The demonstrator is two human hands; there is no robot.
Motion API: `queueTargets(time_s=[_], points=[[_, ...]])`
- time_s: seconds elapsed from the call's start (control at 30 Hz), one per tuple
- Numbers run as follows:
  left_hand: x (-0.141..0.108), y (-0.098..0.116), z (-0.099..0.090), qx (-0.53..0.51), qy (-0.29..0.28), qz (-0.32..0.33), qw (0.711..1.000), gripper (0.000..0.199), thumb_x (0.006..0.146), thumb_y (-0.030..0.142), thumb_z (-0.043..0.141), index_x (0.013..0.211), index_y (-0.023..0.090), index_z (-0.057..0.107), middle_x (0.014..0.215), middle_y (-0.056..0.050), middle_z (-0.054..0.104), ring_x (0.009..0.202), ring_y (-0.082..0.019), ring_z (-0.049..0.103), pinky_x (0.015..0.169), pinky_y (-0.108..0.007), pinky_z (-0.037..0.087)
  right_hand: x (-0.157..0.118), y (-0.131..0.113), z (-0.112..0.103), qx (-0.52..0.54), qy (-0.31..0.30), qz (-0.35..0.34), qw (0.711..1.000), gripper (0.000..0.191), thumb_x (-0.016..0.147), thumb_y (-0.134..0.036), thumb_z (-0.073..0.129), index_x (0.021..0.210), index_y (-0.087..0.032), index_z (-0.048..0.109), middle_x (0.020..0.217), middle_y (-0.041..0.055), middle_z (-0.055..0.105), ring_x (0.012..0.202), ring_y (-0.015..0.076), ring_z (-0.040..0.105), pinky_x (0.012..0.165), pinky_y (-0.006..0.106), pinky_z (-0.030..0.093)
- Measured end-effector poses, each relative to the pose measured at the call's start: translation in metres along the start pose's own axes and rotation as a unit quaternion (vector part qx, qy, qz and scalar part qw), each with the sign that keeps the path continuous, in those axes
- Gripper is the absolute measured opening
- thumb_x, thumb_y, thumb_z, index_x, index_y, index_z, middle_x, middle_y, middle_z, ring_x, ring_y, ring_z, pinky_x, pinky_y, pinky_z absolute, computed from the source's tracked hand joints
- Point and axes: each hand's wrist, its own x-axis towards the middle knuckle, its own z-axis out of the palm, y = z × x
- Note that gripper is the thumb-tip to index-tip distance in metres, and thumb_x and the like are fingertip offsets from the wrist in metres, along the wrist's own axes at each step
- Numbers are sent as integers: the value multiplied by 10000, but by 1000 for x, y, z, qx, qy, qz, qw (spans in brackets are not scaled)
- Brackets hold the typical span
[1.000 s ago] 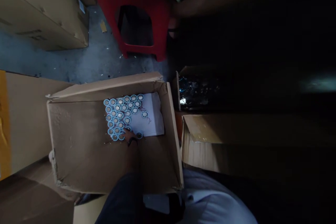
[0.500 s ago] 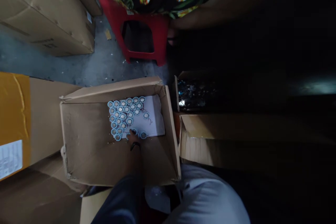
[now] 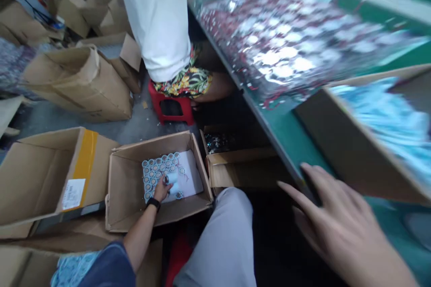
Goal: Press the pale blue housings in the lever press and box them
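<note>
Down in a cardboard box [image 3: 126, 193], my left hand [image 3: 162, 189], with a dark wristband, has its fingers closed round a light blue cylinder [image 3: 172, 178]. Rows of round light blue pieces [image 3: 154, 168] stand beside it on a white sheet [image 3: 193, 170]. At the right, my right hand [image 3: 336, 215] is spread with fingers apart at the edge of a green table [image 3: 286, 121], holding nothing, slightly blurred.
A box of light blue items [image 3: 367, 143] stands on the table, near a blurred pile of shiny pieces with red wires [image 3: 279, 45]. A person in a white shirt [image 3: 164, 22] sits on a red stool [image 3: 156, 103]. Open cartons [image 3: 43, 166] stand at the left.
The view has swung up and right, bringing the table and my right hand into sight. My left hand now holds a light blue cylinder raised from the rows.
</note>
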Motion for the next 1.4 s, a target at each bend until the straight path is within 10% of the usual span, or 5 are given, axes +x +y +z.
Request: queueTargets(time_s=[0.33,0.57,0.7,1.1,1.4], points=[[-241,187,-128,-76,-309,338,886,723,660,279,799,1317,218,504,1172,-71,631,1007,-232,613,829,-327,514,18,-91,-31,398,-179,123,891,476,970,-466,370,1276,-145,544,1121,156,612,1067,256,605,1047,528,433],[-391,302,-108,164,-432,455,761,678,698,208,740,1323,226,478,1050,-18,617,917,-178,597,756,-256,481,-15,-85,-62,648,-315,59,690,760,880,-779,323,1159,-109,550,937,142,637,836,219,658,788,417,553],[-441,357,-71,306,-366,613,630,654,713,189,742,1326,219,516,1136,-38,632,968,-194,597,870,-286,469,-53,-36,-116,646,-204,61,733,717,676,-634,721,1176,-147,554,1050,119,635,917,233,642,813,396,543],[-444,397,119,556,-104,787,245,446,874,264,646,1313,280,568,1176,-124,594,831,-240,674,614,-292,495,-118,83,-161,438,113,212,866,561,535,-297,751,1044,-163,555,820,27,650,749,199,615,779,353,523],[-412,405,136,493,13,811,315,271,959,242,509,1207,230,620,1173,-154,606,1070,-282,628,808,-404,550,-80,106,-127,346,305,294,837,769,646,-639,462,1225,-144,568,1300,189,564,1305,339,486,1136,507,354]])
